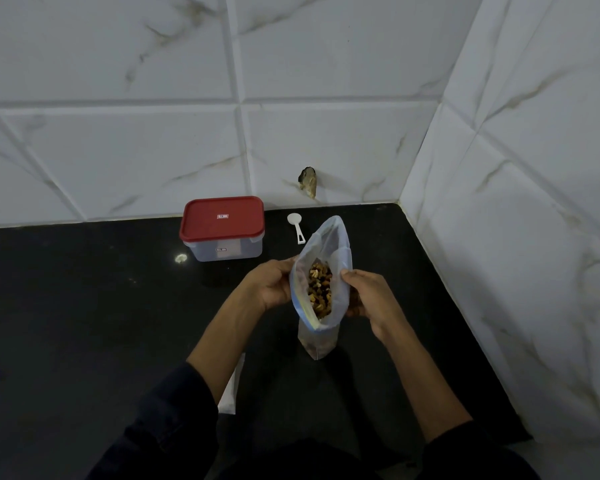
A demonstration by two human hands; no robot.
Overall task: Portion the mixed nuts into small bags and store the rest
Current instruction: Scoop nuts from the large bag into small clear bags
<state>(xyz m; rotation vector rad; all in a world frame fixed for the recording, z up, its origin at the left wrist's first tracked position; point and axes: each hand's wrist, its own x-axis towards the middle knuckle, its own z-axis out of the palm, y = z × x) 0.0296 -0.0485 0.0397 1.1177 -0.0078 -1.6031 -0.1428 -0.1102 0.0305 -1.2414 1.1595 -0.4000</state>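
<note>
- Head camera is showing a zip bag (321, 271) of mixed nuts (320, 289) standing upright on a black counter (84, 306).
- Left hand (272, 287) and right hand (362, 296) are pinching opposite sides of its mouth, holding it open.
- Thin soft plastic is likely sagging and slippery; gripping near the rim seems best.
- A red-lidded box (222, 228) and a white scoop (296, 226) are sitting behind, with pale small bags (232, 386) under the left forearm.

White packets (232, 389) mostly hidden under the left forearm (219, 344) — kind unclear. Container (222, 233) label print too small to read. Right fingers behind the bag (321, 285) — hidden.
</note>
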